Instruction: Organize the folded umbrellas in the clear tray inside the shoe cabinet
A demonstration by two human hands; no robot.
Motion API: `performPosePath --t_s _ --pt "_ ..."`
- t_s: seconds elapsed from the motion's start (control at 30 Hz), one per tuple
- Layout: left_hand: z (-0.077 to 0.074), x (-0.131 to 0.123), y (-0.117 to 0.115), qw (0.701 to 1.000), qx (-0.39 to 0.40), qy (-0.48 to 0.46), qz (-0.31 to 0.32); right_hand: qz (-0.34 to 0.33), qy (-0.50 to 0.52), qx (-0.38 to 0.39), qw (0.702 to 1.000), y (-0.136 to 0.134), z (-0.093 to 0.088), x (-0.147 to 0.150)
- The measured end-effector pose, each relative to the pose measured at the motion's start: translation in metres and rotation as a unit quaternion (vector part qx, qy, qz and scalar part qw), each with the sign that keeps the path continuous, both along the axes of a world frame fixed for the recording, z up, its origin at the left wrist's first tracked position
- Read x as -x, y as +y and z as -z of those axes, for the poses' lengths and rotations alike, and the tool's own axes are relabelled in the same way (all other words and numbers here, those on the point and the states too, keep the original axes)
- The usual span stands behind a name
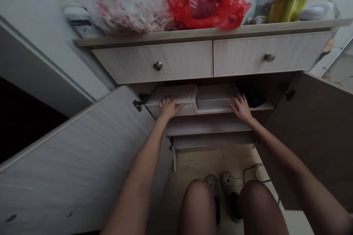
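Spread, clasping nothing, the left hand (168, 108) rests on the left box (178, 91), the right hand (242, 108) at the near right corner of the right box (216, 94). Both already sit on the top shelf (260, 108), seemingly well in; the doors (91, 165) stand open.
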State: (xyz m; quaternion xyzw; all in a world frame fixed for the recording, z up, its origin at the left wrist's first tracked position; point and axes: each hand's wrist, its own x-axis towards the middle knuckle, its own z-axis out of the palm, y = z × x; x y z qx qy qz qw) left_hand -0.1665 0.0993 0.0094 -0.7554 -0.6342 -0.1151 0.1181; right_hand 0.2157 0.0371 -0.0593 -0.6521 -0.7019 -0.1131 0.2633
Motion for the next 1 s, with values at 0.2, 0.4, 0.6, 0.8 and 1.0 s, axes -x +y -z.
performPosePath --t_s 0.2,0.4,0.6,0.8,1.0 --pt "0.000 -0.001 0.001 1.000 0.001 -0.003 -0.002 -0.010 0.004 -0.032 0.999 0.014 0.006 0.004" --pt "0.002 -0.001 0.006 1.000 -0.006 -0.003 -0.004 -0.023 0.002 -0.025 0.999 0.007 0.005 -0.006" --pt "0.001 -0.002 0.008 1.000 0.006 -0.009 -0.009 -0.017 0.013 0.009 1.000 0.001 0.001 -0.005" --pt "-0.004 -0.001 -0.006 0.996 -0.041 -0.073 0.038 -0.043 0.097 -0.030 0.994 -0.042 -0.012 -0.002" --pt "0.063 0.036 -0.134 0.915 -0.261 -0.299 0.074 -0.029 0.191 -0.195 0.961 -0.203 -0.012 -0.038"
